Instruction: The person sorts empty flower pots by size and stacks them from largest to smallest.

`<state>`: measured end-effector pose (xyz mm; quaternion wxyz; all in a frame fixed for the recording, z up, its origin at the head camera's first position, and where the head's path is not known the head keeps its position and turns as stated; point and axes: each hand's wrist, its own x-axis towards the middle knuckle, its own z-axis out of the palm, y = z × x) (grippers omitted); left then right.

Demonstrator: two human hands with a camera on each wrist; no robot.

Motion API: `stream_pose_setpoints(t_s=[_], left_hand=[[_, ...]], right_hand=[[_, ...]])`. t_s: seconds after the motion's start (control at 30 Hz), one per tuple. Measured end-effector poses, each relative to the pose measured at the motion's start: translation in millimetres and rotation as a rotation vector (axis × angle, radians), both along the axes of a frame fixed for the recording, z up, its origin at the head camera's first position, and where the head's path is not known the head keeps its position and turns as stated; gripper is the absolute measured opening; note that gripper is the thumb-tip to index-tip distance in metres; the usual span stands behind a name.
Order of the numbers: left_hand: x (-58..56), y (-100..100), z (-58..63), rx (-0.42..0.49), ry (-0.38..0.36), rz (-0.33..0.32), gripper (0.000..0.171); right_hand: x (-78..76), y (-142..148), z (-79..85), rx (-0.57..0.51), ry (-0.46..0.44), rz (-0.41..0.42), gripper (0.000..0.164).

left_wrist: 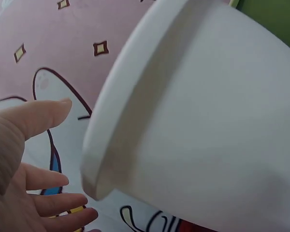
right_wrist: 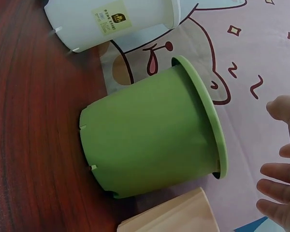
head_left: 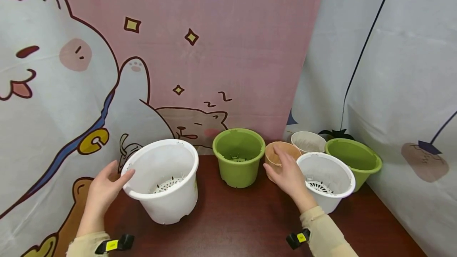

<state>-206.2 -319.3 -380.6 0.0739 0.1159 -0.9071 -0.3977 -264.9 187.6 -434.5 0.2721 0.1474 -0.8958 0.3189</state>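
In the head view, a large white plastic flowerpot (head_left: 169,205) with a slotted base stands on the left. My left hand (head_left: 100,191) is beside its rim, fingers spread. A gap shows between the thumb and the pot in the left wrist view. Near the middle is a green flowerpot (head_left: 239,173), empty inside except for its slotted bottom. My right hand (head_left: 290,177) hovers with loose fingers to the right of it, partly covering a peach-coloured pot (head_left: 293,150). The right wrist view shows this hand apart from the green pot, holding nothing.
A smaller white pot (head_left: 330,201) stands right of my right forearm. Behind it are a cream pot (head_left: 308,142) and another green pot (head_left: 362,171). The dark red-brown tabletop (head_left: 235,225) meets a pink cartoon-printed cloth (head_left: 242,50) at the back and a pale cloth (head_left: 403,70) at right.
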Motion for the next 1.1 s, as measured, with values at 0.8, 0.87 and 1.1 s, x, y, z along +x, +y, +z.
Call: stream_pose_setpoints(t_s=[0.8, 0.87, 1.1], left_hand=[[-23.3, -14.7, -25.8, 0.206, -0.058, -0.014, 0.08], [-24.2, -14.7, -26.9, 0.214, -0.056, -0.014, 0.079], [-25.2, -14.0, -30.2, 0.248, -0.024, 0.014, 0.068]], right_hand=[[-25.4, -0.1, 2.8, -0.009, -0.139, -0.002, 0.066], [-27.5, 0.0, 3.5, -0.01, -0.153, 0.001, 0.066], [-35.0, 0.7, 5.7, -0.049, -0.212, 0.018, 0.067]])
